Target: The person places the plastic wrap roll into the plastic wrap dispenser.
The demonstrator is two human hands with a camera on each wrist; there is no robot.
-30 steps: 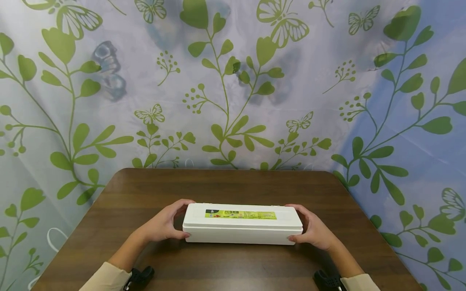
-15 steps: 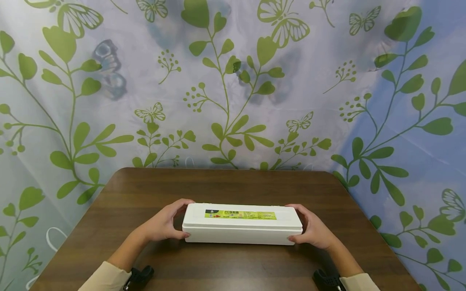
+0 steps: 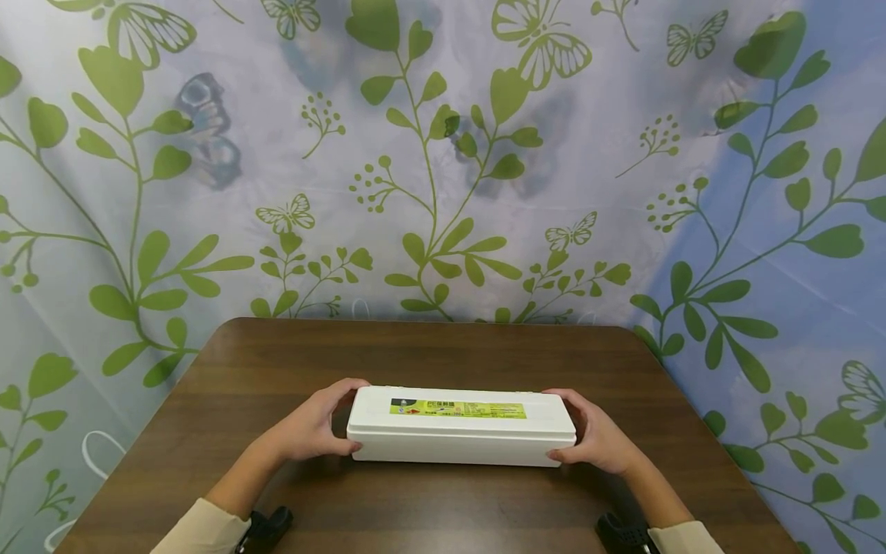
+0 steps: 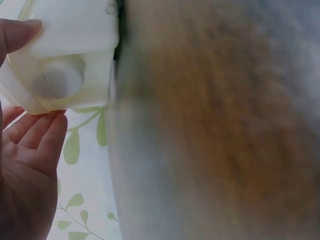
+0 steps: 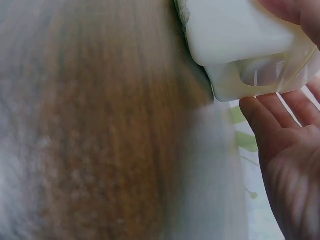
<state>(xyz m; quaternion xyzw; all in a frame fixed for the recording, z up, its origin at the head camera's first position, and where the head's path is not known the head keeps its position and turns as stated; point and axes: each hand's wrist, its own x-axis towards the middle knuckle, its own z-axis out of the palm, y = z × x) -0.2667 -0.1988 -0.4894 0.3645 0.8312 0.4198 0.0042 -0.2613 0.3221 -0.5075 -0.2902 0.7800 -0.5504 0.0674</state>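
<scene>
A long white cling film box (image 3: pixel 457 449) lies lengthwise across the table, with a yellow-green label (image 3: pixel 484 409) along its lid. My left hand (image 3: pixel 311 425) grips its left end, thumb at the front and fingers round the back. At the opposite end my right hand (image 3: pixel 601 437) holds it the same way. In the left wrist view a round opening (image 4: pixel 62 77) shows in the end wall of the box. The right wrist view shows the other end of the box (image 5: pixel 235 30) between thumb and fingers. What is inside the box is mostly hidden.
The brown wooden table (image 3: pixel 429 350) has rounded far corners. Behind it hangs a curtain (image 3: pixel 311 254) printed with green leaves and butterflies. A white cord loop (image 3: pixel 90 454) shows beyond the table's left edge. Black bands (image 3: pixel 266 529) are worn at both wrists.
</scene>
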